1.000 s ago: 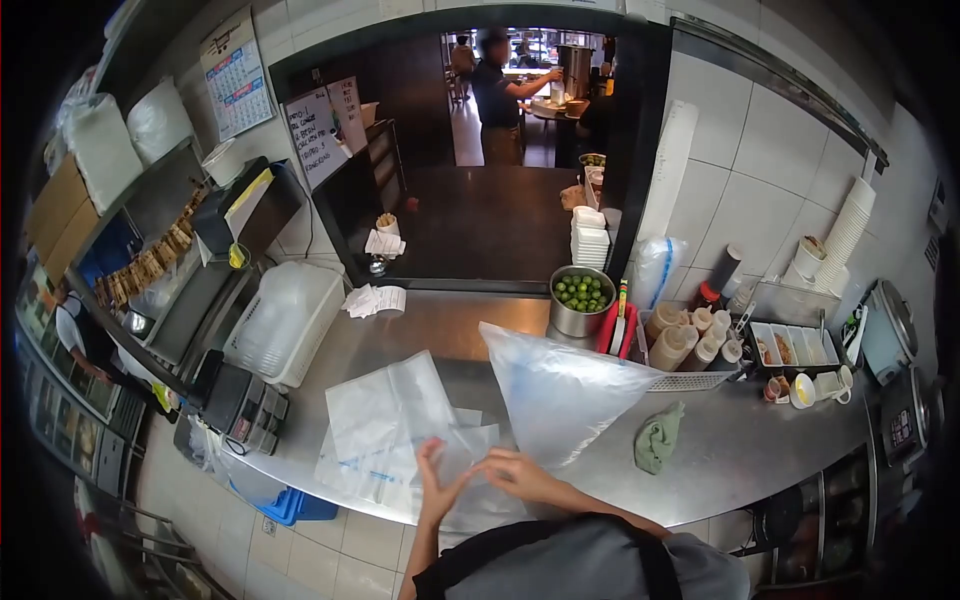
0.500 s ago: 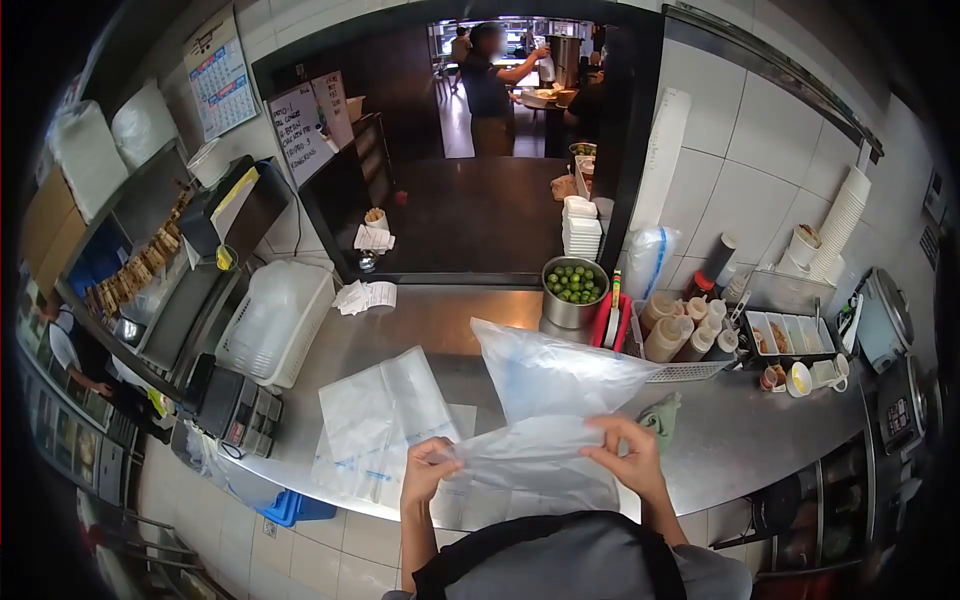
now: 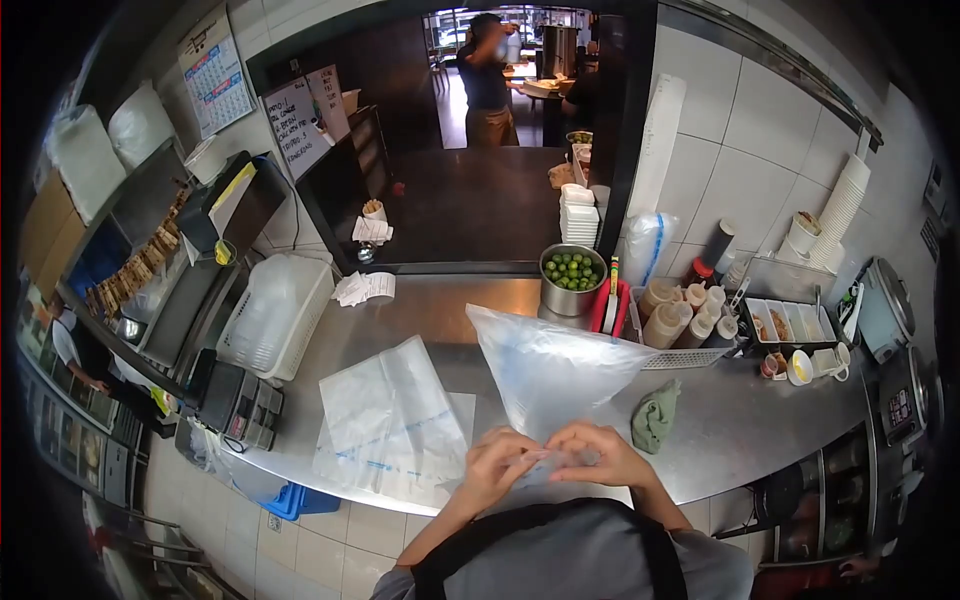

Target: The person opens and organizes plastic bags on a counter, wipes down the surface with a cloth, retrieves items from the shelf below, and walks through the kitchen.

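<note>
**Thin bag (image 3: 546, 464) bunched btwn L hand (image 3: 492, 466) & R hand (image 3: 604, 455)**

Prob. risk: tears or slips if pulled unevenly; big clear bag (image 3: 555, 360) just beyond could get knocked, being so nr. Both hands closed, pinching thin bag, which sits right btwn them. Flat bags (image 3: 385, 410) lie on counter (image 3: 770, 430), L of L hand.

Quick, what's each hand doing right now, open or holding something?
Left hand: closed, fingers pinching gathered clear plastic.
Right hand: closed, fingers pinching the same gathered clear plastic.
</note>
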